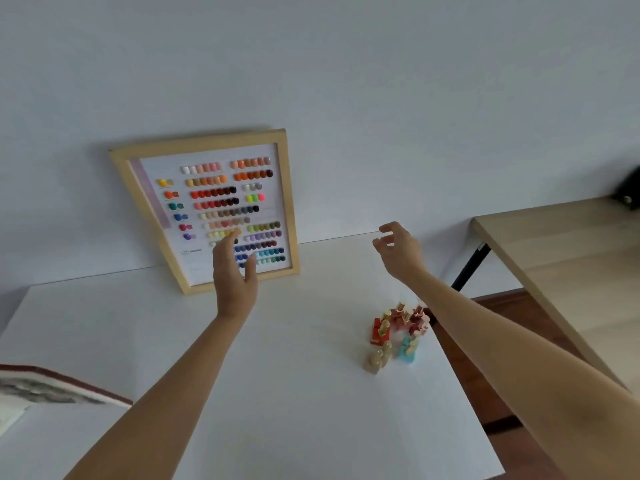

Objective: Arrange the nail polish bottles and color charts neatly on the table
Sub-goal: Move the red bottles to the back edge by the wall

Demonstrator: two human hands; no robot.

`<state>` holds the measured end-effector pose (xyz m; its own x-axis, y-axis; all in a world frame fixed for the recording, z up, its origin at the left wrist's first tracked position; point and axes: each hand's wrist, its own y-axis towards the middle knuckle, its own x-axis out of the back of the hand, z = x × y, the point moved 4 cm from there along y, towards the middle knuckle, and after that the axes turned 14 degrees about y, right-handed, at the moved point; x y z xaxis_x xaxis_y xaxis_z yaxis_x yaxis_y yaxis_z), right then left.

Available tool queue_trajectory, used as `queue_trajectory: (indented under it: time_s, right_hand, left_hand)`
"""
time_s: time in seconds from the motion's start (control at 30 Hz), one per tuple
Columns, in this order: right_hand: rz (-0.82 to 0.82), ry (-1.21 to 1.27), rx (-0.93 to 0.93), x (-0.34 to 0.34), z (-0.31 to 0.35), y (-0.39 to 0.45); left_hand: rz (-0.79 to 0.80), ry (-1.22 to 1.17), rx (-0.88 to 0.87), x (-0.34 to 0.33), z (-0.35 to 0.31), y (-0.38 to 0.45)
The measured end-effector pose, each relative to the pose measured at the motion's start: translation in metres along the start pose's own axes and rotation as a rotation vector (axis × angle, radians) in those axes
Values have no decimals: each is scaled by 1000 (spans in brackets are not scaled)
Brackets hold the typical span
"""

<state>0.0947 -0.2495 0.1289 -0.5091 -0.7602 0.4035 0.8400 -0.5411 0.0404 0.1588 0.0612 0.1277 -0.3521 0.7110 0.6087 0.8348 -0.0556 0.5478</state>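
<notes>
bottles (398, 336) cluster right of the framed chart (211, 209); my left hand (233, 275) and right hand (398, 251) hover spread, empty.

Color chart (221, 209) propped against wall at table (294, 393) back, bottles (398, 336) right

Left hand (234, 278) hides part of the color chart (211, 206)
</notes>
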Motion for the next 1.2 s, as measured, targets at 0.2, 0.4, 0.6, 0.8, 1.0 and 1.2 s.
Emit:
queue_trajectory:
  time_s: [0.2, 0.4, 0.6, 0.8, 1.0, 1.2]
  right_hand:
    - [69, -26, -24, 62, -39, -22]
    - [135, -109, 10, 96, -70, -37]
    - [235, -178, 8, 98, -107, -40]
    - [365, -272, -16, 86, -134, -40]
    - [473, -339, 6, 72, -149, -36]
    - [578, -388, 101, 66, -160, -32]
  left_hand:
    - [124, 23, -74, -40, -61, -51]
    - [353, -5, -41, -74, -101, -98]
    - [644, 9, -67, -111, -108, -119]
    - [865, 10, -121, -151, -100, -116]
    - [1047, 43, -256, -182, -106, -120]
    - [1058, 73, -390, -195, -115, -123]
